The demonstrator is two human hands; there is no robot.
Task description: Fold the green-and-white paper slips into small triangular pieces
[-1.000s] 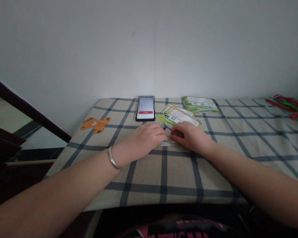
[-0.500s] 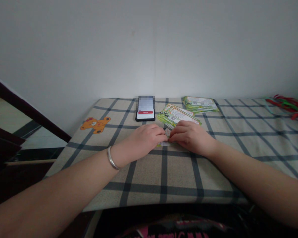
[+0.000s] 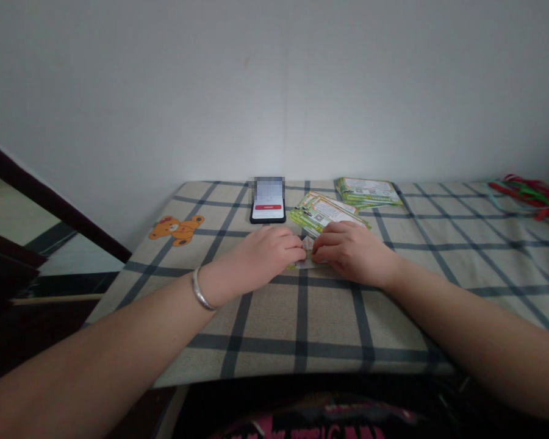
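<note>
My left hand (image 3: 268, 253) and my right hand (image 3: 350, 250) meet at the middle of the checked tablecloth (image 3: 329, 317). Both pinch a small folded piece of paper (image 3: 307, 256) that lies on the cloth between their fingertips. Most of the paper is hidden under the fingers. A silver bangle (image 3: 199, 292) sits on my left wrist. Just beyond my right hand lies a loose pile of green and white leaflets (image 3: 322, 210).
A phone (image 3: 268, 204) with a lit screen lies behind my hands near the wall. A second stack of leaflets (image 3: 368, 191) sits farther back right. Red and green ribbons (image 3: 533, 194) lie at the far right. A bear print (image 3: 176, 228) marks the cloth's left side.
Both hands stay on the folded paper; the fingers shifted only slightly, and my forearms moved a little.
</note>
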